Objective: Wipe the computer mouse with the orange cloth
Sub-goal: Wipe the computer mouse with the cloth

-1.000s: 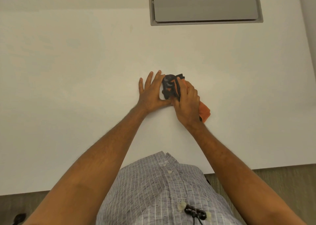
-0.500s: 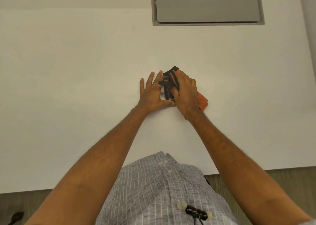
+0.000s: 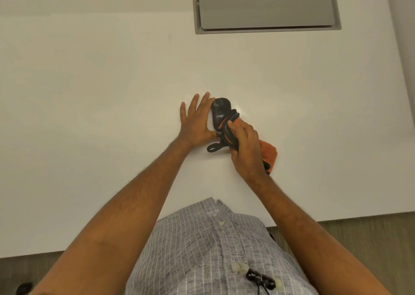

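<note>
A dark computer mouse [image 3: 220,111] lies on the white desk [image 3: 112,92] at the centre. My left hand [image 3: 197,120] rests against its left side, fingers spread, thumb at its near end, steadying it. My right hand [image 3: 246,147] grips the orange cloth [image 3: 268,154], which has a black trim, and presses the bunched cloth on the mouse's near right part. A black loop of the trim [image 3: 214,147] hangs onto the desk below the mouse. The near half of the mouse is hidden by cloth.
A grey cable hatch [image 3: 266,13] is set into the desk at the back right. The desk's near edge runs just in front of my body, and its right edge is at the far right.
My right hand has drawn the cloth back toward me and to the right, uncovering the far end of the mouse. My left hand stays in place.
</note>
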Demonstrator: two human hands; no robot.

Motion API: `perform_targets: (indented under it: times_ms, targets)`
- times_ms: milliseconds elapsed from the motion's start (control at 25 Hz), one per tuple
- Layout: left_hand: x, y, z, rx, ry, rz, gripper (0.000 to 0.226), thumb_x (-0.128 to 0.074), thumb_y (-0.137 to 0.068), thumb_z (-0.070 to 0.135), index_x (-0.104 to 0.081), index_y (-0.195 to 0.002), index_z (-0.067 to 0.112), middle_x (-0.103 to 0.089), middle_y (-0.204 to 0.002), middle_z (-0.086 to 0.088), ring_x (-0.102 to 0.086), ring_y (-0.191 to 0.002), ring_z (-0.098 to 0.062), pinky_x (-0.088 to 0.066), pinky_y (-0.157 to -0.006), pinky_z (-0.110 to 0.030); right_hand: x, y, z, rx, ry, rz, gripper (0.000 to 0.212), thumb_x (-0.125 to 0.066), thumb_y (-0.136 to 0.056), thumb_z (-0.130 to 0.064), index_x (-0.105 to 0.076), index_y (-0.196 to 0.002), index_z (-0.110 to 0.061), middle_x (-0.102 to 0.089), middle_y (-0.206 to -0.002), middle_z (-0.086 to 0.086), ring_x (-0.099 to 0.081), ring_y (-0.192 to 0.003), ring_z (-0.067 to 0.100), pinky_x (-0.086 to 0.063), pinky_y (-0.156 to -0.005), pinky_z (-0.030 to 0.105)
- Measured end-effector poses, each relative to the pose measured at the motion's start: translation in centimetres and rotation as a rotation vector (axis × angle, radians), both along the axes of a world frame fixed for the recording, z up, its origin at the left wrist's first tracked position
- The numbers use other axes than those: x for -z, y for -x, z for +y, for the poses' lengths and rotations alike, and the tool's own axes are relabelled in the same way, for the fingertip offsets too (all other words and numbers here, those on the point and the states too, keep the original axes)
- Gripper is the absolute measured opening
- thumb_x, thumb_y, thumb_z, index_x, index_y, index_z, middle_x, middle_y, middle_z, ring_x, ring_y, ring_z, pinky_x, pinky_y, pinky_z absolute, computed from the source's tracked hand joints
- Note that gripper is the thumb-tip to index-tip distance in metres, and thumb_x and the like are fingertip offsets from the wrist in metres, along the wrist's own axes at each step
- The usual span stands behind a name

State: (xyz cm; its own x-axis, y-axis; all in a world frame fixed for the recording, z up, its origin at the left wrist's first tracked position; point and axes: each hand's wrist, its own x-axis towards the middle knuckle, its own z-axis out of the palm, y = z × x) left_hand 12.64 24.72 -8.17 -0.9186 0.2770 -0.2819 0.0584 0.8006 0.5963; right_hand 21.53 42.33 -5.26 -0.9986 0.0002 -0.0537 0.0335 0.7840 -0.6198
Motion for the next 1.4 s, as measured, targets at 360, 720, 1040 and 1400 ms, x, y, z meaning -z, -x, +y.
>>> perform_targets:
  times_ms: [360, 720, 1040, 1400]
  targets:
    - [0.3, 0.2, -0.1, 0.016, 0.003, -0.001, 0.123, -0.067, -0.067, 0.087, -0.016, -0.164, 0.029, -0.006, -0.175, 0.004, 0.008, -0.161, -0.021, 0.016, -0.123, -0.057, -0.3, 6.0, -0.5, -0.026, -0.017, -0.016, 0.061, -0.059, -0.09, -0.002, -0.051, -0.148, -0.02, -0.053, -0.149, 0.006, -0.051, -0.131, 0.029, -0.043, -0.114, 0.042]
    - [-0.3, 0.2, 0.1, 0.004, 0.014, -0.018, 0.12, -0.059, -0.067, 0.088, -0.014, -0.164, 0.033, -0.006, -0.175, 0.005, 0.008, -0.161, -0.02, 0.016, -0.125, -0.056, -0.1, 5.9, -2.1, 0.056, -0.052, 0.023, 0.064, -0.062, -0.091, -0.004, -0.046, -0.15, -0.021, -0.052, -0.151, 0.008, -0.049, -0.127, 0.03, -0.045, -0.108, 0.039]
    - [-0.3, -0.1, -0.1, 0.003, -0.008, -0.003, 0.121, -0.071, -0.068, 0.077, -0.017, -0.163, 0.025, -0.006, -0.175, 0.004, 0.008, -0.161, -0.02, 0.014, -0.125, -0.058, 0.5, 0.7, 0.4, -0.044, -0.086, 0.055, 0.071, -0.071, -0.08, 0.016, -0.057, -0.144, -0.01, -0.058, -0.141, 0.019, -0.057, -0.116, 0.036, -0.058, -0.096, 0.044]
    - [-0.2, 0.3, -0.1, 0.026, 0.042, 0.003, 0.122, -0.075, -0.071, 0.076, -0.015, -0.164, 0.025, -0.005, -0.175, 0.002, 0.007, -0.161, -0.024, 0.014, -0.124, -0.058, -0.2, -1.0, 2.1, -0.145, -0.205, 0.018, 0.055, -0.072, -0.082, 0.013, -0.067, -0.13, -0.013, -0.062, -0.142, 0.015, -0.058, -0.121, 0.042, -0.052, -0.097, 0.053]
